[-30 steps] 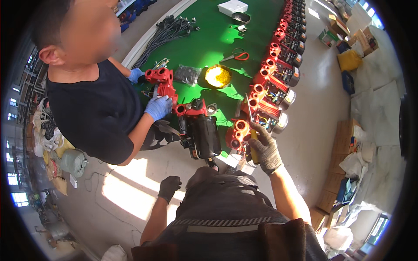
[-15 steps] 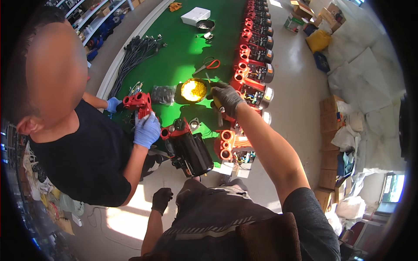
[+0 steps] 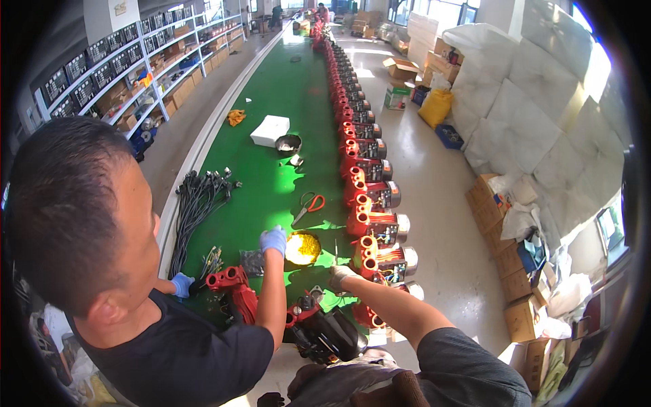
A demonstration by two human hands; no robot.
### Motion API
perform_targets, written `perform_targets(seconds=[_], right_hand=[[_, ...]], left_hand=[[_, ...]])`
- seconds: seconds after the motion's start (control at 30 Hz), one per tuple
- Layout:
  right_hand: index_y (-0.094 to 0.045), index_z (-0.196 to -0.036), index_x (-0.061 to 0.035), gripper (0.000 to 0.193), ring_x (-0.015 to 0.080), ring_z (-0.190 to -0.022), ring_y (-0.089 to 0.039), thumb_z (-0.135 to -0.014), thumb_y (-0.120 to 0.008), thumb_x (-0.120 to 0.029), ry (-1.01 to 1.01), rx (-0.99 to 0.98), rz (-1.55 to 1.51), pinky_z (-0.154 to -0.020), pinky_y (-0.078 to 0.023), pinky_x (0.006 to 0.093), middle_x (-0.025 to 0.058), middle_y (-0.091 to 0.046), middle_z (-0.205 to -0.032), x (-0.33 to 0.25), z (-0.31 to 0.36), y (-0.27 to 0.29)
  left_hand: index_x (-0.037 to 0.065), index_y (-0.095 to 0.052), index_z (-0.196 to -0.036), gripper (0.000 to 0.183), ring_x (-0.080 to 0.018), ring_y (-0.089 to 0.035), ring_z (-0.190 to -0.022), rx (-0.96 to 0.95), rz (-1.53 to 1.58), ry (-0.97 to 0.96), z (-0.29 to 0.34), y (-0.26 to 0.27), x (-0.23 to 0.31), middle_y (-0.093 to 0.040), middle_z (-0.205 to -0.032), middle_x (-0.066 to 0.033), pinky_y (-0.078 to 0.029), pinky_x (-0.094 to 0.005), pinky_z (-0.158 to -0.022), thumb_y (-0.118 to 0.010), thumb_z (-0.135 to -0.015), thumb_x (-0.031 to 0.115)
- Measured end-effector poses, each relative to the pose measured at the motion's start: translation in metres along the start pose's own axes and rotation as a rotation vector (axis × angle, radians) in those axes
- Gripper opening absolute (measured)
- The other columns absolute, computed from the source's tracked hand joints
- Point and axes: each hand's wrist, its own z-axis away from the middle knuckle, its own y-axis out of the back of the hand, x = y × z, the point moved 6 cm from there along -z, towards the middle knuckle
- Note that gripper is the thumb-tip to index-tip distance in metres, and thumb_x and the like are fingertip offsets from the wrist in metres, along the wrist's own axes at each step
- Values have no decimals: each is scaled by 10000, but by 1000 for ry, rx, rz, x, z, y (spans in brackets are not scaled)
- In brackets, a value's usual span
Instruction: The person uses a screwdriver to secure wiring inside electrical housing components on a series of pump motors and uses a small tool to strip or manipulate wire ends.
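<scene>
My right hand (image 3: 341, 277), in a grey glove, is closed around a thin-shafted tool, seemingly a screwdriver (image 3: 336, 251); its shaft points away from me. It is beside the row of red-and-black motor units (image 3: 380, 261) on the belt's right side. Just left of it is a round bowl (image 3: 302, 263) of small gold-coloured parts. A black motor with a red casting (image 3: 336, 336) lies close in front of me. At the bottom edge my left hand (image 3: 271, 400), dark-gloved, is mostly cut off and its fingers are unclear.
At my left a co-worker reaches a blue-gloved hand (image 3: 273, 241) beside the bowl; the other (image 3: 182, 285) is near a red casting (image 3: 234, 278). Red-handled scissors (image 3: 310, 207), black cables (image 3: 196, 210), a bag of dark parts (image 3: 252, 262) and a white box (image 3: 270, 130) lie on the green belt.
The view has tilted up, showing more of the belt and shelves. The co-worker's hand has moved from the red casting to beside the bowl. My right hand still grips the tool.
</scene>
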Motion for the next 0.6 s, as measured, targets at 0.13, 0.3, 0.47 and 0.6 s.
perform_targets(seconds=[0.13,0.3,0.47,0.6], right_hand=[[-745,-1091,-108,282,204,-1032,-702,-897,-643,-285,110,51,443,-821,-584,371,77,-723,-1136,111,-93,-20],[-746,-1075,-67,304,274,-1010,-714,-840,-659,-239,168,17,492,-830,-581,387,160,-734,-1063,29,-41,3],[-646,-1247,-39,455,315,-1032,-700,-850,-614,-259,192,181,293,-895,-551,403,206,-714,-1100,19,26,49],[-584,-1342,-57,490,276,-946,-719,-897,-627,-258,285,339,-90,-841,-561,392,186,-719,-1108,41,68,70]], left_hand=[[129,-709,-988,288,-318,-706,-854,-378,415,77,267,-114,-42,-728,-939,-131,-523,-470,-782,-447,-965,247],[126,-694,-956,279,-333,-686,-812,-404,521,311,363,-137,-104,-710,-894,-137,-512,-476,-748,-459,-952,276],[123,-679,-924,278,-348,-666,-770,-376,545,313,335,-134,-103,-692,-849,-143,-500,-482,-713,-470,-939,305],[121,-667,-898,282,-360,-650,-736,-292,537,298,280,-115,-100,-677,-813,-148,-491,-487,-686,-479,-929,328]])
